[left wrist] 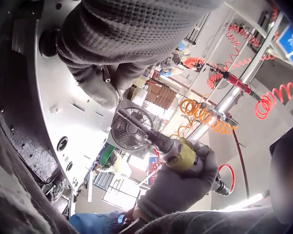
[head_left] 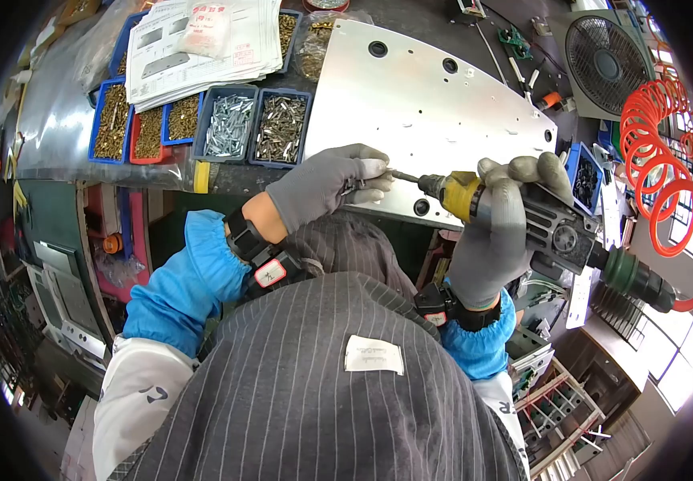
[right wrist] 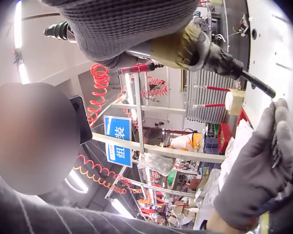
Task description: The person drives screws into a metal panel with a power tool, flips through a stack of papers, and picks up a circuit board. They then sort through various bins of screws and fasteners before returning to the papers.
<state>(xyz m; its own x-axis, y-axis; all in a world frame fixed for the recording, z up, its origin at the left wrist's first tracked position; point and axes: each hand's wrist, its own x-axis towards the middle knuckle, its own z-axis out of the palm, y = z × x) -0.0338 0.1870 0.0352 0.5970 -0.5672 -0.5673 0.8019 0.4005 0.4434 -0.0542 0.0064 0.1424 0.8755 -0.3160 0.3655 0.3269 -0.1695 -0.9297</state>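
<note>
head view shows a person in a striped apron and blue sleeve covers working at a bench, both hands in grey gloves. right hand [head_left: 500, 232] is wrapped tight round a driver [head_left: 523, 220], a yellow-collared air tool lying nearly level, its bit [head_left: 405, 175] pointing to 9 o'clock. left hand [head_left: 326, 183] sits just beside the bit tip, fingers curled and pinching near it; whether a screw is in the pinch is too small to tell. both hands meet at the near edge of a plate [head_left: 418, 96], a bare metal sheet with round holes and slots, lying across the bench toward 1 o'clock. at 10 o'clock from the left hand stand bins [head_left: 230, 124] of screws in blue trays, with papers [head_left: 202, 48] laid over some of them. a red hose [head_left: 659, 168] coils at 3 o'clock, and a fan [head_left: 607, 56] stands at 1 o'clock beyond the plate. left wrist view looks up past the curled glove fingers [left wrist: 102, 83] with the plate at 9 o'clock and the right hand gripping the driver [left wrist: 183, 156] at 5 o'clock. right wrist view shows the driver [right wrist: 195, 46] at 12 o'clock, its bit reaching the left hand [right wrist: 256, 170] against the plate edge at 3 o'clock.
</note>
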